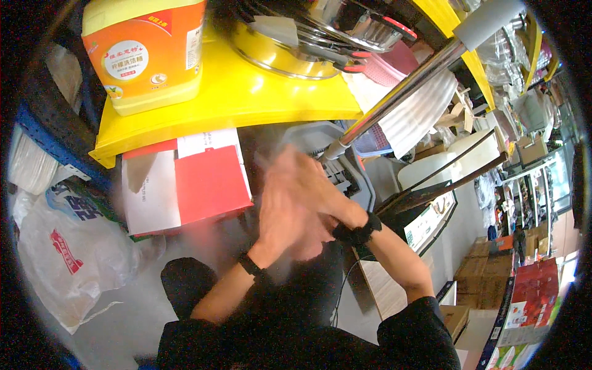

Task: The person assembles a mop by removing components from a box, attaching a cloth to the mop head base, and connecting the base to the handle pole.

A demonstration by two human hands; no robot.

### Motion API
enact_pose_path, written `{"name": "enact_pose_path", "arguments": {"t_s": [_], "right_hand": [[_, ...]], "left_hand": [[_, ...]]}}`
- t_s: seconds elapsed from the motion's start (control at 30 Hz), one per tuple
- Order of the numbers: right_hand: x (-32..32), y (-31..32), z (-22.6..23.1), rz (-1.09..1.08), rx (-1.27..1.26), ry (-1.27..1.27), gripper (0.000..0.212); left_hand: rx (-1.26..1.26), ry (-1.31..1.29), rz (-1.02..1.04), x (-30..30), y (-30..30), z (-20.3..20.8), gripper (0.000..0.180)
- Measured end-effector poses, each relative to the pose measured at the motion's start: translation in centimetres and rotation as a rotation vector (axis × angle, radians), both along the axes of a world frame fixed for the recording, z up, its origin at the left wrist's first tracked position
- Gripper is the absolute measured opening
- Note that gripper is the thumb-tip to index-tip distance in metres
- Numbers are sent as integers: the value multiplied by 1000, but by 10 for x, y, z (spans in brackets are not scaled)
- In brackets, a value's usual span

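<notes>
My left hand [277, 206] and my right hand [316, 190] are close together in front of the yellow shelf, the right one overlapping the left. Motion smears the fingers of both, so I cannot make out their closure or any grip. Just below them shows a pinkish shape [311, 244], too blurred to name. Behind the right hand is a grey plastic tub [365, 185] with a dark slotted part inside. To the left of my hands, a red and white box [213, 185] sits under the shelf.
On the yellow shelf [240, 105] stand a large detergent jug [142, 55] and several pans [290, 65]. A metal pole [404, 89] slants across the right. A white plastic bag [80, 246] is on the left; cardboard boxes [487, 271] are stacked at the far right.
</notes>
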State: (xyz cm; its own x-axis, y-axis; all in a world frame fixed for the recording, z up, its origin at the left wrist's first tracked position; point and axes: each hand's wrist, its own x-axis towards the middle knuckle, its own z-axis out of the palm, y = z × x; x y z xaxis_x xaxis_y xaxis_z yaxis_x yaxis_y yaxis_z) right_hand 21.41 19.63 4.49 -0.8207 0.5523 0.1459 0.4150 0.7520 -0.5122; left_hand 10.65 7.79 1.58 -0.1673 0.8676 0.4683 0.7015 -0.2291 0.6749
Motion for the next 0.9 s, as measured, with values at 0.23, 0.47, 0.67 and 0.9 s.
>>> {"name": "enact_pose_path", "arguments": {"t_s": [0.23,0.47,0.67,0.9], "right_hand": [[19,-57,31,-172,49,91,46],[36,-107,54,-185,238,-201,60],[44,-124,46,-277,189,-112,69],[45,-121,46,-338,113,6,76]], "left_hand": [[-18,-25,-37,-2,4,19,73],[78,151,33,4,8,-11,70],[99,126,32,3,8,-5,68],[-18,197,-70,-11,32,19,70]]}}
